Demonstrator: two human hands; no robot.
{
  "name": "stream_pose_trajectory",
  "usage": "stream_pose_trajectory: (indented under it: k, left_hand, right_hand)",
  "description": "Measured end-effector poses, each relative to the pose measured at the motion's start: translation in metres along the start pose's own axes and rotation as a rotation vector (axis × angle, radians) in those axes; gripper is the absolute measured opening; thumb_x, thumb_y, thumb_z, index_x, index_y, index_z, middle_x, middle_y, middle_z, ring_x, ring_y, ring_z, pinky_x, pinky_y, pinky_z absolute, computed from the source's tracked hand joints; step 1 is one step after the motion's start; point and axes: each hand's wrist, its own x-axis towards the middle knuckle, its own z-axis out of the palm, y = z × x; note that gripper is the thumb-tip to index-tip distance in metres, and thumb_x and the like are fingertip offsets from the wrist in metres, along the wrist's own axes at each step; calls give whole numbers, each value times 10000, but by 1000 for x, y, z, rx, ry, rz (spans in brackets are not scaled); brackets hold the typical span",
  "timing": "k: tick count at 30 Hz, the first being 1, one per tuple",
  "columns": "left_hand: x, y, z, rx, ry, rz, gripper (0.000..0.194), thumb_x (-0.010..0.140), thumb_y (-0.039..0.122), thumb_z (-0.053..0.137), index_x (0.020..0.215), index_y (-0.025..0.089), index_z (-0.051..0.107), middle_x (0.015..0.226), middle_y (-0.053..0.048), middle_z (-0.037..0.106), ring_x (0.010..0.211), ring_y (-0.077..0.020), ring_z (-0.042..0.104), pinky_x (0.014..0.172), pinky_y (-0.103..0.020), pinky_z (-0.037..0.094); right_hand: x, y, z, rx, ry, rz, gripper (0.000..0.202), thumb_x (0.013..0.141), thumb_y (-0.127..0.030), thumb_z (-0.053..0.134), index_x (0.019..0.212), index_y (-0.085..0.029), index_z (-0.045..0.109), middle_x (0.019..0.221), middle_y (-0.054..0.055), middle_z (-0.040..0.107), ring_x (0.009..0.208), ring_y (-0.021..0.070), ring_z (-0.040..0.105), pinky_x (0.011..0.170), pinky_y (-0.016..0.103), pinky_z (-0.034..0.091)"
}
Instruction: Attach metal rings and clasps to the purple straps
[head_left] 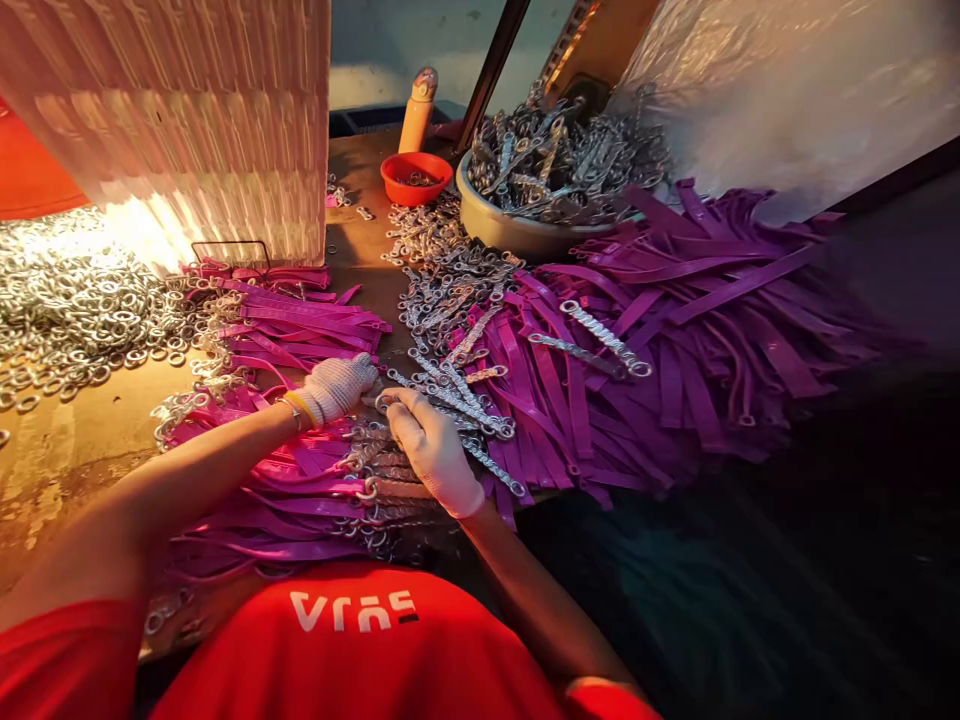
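My left hand, in a knitted glove, is closed above the near pile of pink straps. Just right of it my right hand, in a thin pale glove, pinches a metal ring at its fingertips. The two hands nearly meet; what the left fingers hold is too small to make out. Twisted metal links lie just right of my hands. Below them, rings join the strap ends to more twisted links. A large heap of purple straps spreads to the right, with a few metal links on top.
Loose metal rings cover the left of the table. A ribbed translucent panel stands behind them. Farther back are a red bowl, a bottle and a large basin heaped with metal links. Plastic sheeting hangs at the right.
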Motion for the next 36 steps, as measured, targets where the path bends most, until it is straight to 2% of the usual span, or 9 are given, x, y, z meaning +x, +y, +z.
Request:
stream_pose_trajectory:
  k: [3,7,13,16,20,22,26,29,36]
  left_hand:
    - [-28,1,-17,-214,89,-81,193,852,296,645,956,147,710,833,-80,695,668,-166,622,601,-250,430]
    - [-87,3,-37,-899,105,-360,276,867,417,634,926,150,669,540,15,533,421,-104,440,409,-209,315]
    - [-143,12,-31,-1307,151,-436,323,834,467,679,778,158,605,520,39,461,399,-59,347,386,-182,260]
    - [-150,19,-24,-1257,170,-396,310,837,446,652,735,167,564,558,31,476,435,-69,367,422,-197,303]
    - [-153,25,-21,-731,270,-243,186,817,315,657,715,164,619,641,-16,574,587,-115,476,536,-211,365]
    - [-155,25,-19,-617,312,-189,143,814,282,649,739,161,653,686,-26,605,639,-125,497,577,-212,380]
    - [-159,21,-15,-843,237,-276,199,852,314,581,781,146,660,595,3,562,524,-104,456,504,-203,355]
    - [-162,21,-12,-962,268,-307,190,834,300,569,779,139,654,601,1,575,516,-100,456,495,-199,361]
    - [-165,23,-1,-1028,276,-309,183,790,306,613,761,131,655,637,10,560,554,-87,428,515,-193,346]
  right_hand:
    - [-1,-5,0,-50,15,-118,312,991,-296,454,1185,-170,663,1159,110,736,1074,216,678,979,345,502]
    - [2,-20,9,-65,-97,-252,292,1003,-247,463,1217,-176,649,1197,97,734,1111,200,679,1002,323,498]
    - [2,-52,29,-426,-240,-283,328,1010,-195,448,1272,-180,644,1140,104,744,1016,212,693,890,290,494]
    - [-2,-61,35,-625,-272,-270,343,1000,-184,446,1272,-194,654,1047,100,750,920,220,693,772,284,463]
    - [-5,-64,40,-708,-229,-267,328,1038,-247,410,1226,-183,671,992,101,746,882,228,687,721,296,431]
    - [-6,-65,41,-700,-201,-245,325,1047,-258,405,1227,-181,665,1033,102,747,913,231,689,740,298,437]
    - [-9,-72,37,-691,-256,-257,361,1021,-251,469,1357,-176,580,1174,123,722,980,235,688,792,300,468]
    - [-9,-76,32,-758,-356,-252,514,968,-262,569,1462,-158,479,1210,143,714,993,259,695,791,313,482]
    - [-10,-76,37,-928,-479,-332,309,970,-161,448,1244,-135,587,879,120,734,814,251,706,615,296,383]
